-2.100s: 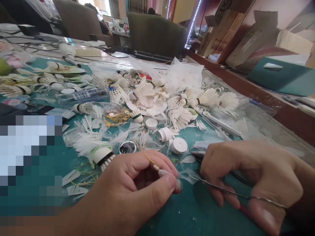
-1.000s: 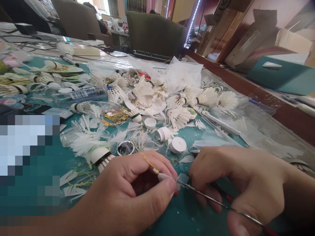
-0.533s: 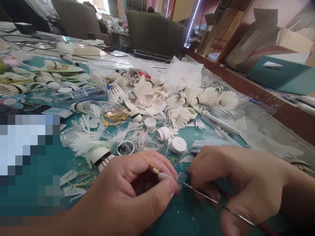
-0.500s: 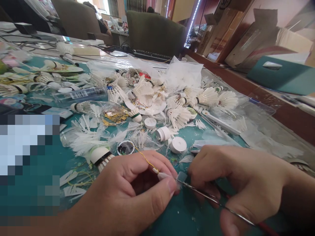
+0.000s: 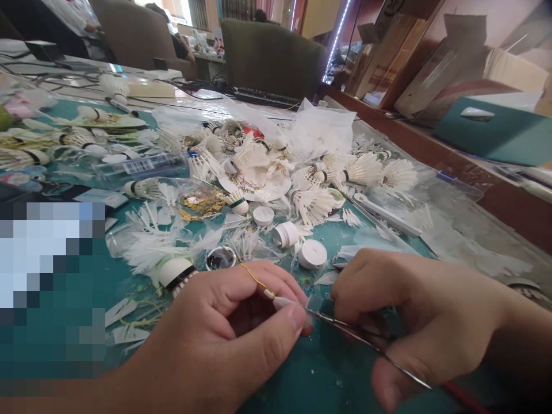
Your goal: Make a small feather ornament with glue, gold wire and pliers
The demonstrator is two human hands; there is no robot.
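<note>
My left hand (image 5: 254,328) pinches a small white feather piece (image 5: 282,301) between thumb and fingers. From its left end a thin yellow wire (image 5: 252,274) curves back over the fingers. A translucent flap of the piece (image 5: 315,303) sticks out past the fingertips. Closed around slim metal scissors (image 5: 362,334) with red on the handle side, my right hand (image 5: 414,313) keeps their tips against that flap. The fingers partly hide the scissors' handles. A shuttlecock with a white cork and black band (image 5: 176,272) lies just behind my left hand.
Shuttlecocks and loose feathers (image 5: 142,241) cover much of the green mat (image 5: 328,379). White round caps (image 5: 313,254), a small dark-filled dish (image 5: 220,259) and long metal tweezers (image 5: 375,213) lie beyond my hands. A teal box (image 5: 495,129) stands at the right.
The scissors have tilted a little and their handle end has shifted left with my right thumb. My left fingers and the feather piece have moved slightly left.
</note>
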